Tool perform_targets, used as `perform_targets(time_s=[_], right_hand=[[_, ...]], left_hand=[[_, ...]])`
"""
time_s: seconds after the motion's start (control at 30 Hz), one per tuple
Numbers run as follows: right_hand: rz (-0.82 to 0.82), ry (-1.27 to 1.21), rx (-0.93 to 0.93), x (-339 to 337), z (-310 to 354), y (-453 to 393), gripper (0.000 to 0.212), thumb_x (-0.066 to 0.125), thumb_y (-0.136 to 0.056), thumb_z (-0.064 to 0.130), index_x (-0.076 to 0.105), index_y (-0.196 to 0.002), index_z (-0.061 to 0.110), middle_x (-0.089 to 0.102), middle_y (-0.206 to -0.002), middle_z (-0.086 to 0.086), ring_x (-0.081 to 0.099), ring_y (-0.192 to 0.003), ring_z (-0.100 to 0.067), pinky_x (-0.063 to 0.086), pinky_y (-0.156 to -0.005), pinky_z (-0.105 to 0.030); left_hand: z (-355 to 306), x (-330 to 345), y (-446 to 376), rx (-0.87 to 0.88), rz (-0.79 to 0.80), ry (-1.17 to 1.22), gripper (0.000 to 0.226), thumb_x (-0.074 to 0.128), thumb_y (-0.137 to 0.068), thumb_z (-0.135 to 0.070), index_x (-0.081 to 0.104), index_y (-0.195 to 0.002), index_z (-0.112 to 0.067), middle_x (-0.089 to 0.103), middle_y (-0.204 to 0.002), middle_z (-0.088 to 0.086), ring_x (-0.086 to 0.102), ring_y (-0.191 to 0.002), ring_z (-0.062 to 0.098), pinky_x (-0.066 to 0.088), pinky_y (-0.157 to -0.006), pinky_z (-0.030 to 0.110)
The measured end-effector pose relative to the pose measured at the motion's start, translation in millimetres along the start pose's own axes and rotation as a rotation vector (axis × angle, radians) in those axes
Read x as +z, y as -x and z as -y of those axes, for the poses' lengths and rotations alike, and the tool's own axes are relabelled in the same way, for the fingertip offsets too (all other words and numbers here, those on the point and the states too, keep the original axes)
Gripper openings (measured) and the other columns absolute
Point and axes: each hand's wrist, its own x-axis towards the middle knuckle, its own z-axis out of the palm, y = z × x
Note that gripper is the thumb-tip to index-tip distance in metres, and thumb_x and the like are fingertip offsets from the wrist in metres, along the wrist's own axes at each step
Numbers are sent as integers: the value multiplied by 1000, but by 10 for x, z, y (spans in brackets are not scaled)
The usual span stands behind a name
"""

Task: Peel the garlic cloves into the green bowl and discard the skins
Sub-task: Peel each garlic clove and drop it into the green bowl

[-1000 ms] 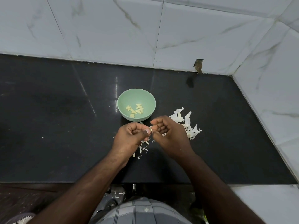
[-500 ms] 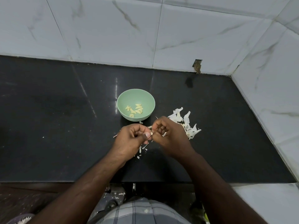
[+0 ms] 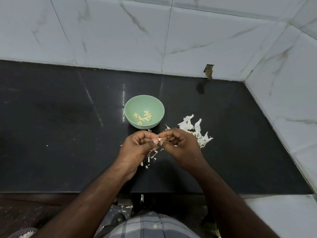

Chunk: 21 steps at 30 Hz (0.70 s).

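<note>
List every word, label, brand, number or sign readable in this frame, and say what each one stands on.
None: no readable text shows anywhere in the head view.
The green bowl is plain, with no mark or label on it.
The wall tiles bear only grey veining, and the black counter only reflections.
The checked cloth at the bottom edge shows a pattern, no lettering.

Glossy black stone counter point(image 3: 68, 134), matt green bowl point(image 3: 135, 103), papery skins point(image 3: 197, 129)
</note>
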Motion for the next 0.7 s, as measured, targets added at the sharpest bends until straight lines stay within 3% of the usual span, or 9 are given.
perform_targets(time_s=[0.17,0.3,0.43,0.5,0.57,0.7], right_hand=[[-4,-43,-29,13,38,14,21,69,-74,5,72,-83,24,70,-74,6,60,-65,-4,50,-64,-19],[-19,-3,3,0,-27,-11,30,69,-78,-4,75,-87,24,71,-76,6,61,-66,-2,49,-66,-19],[-20,113,-1,-64,-83,-27,19,70,-90,12,77,-103,22,73,-96,12,66,-90,-1,53,-83,-23],[9,139,-34,-92,-65,-20,21,74,-88,11,77,-106,20,72,-105,8,64,-102,2,49,-86,-15],[42,146,-41,-86,-34,-6,23,77,-85,9,77,-105,20,72,-101,8,65,-97,0,47,-79,-11],[19,179,-5,-45,0,21,18,74,-85,12,76,-86,30,69,-82,16,65,-80,-8,50,-70,-22]], left_hand=[[11,-28,17,-1,49,-62,10,67,-90,1,71,-88,-8,63,-70,8,56,-64,10,40,-55,20],[-5,-24,46,-49,116,18,12,63,-92,4,69,-92,-6,64,-71,6,59,-65,9,39,-56,20],[1,-53,34,-99,101,61,9,63,-94,-1,70,-95,-8,69,-82,8,61,-69,11,40,-56,20],[9,-70,19,-107,78,58,10,63,-95,-3,71,-96,-9,70,-84,9,61,-69,11,41,-56,21],[16,-69,9,-107,60,58,10,63,-95,-3,71,-96,-8,71,-82,8,60,-67,9,41,-55,21],[11,-45,8,-87,35,31,7,65,-93,-3,71,-96,-7,70,-76,4,59,-65,8,40,-54,21]])
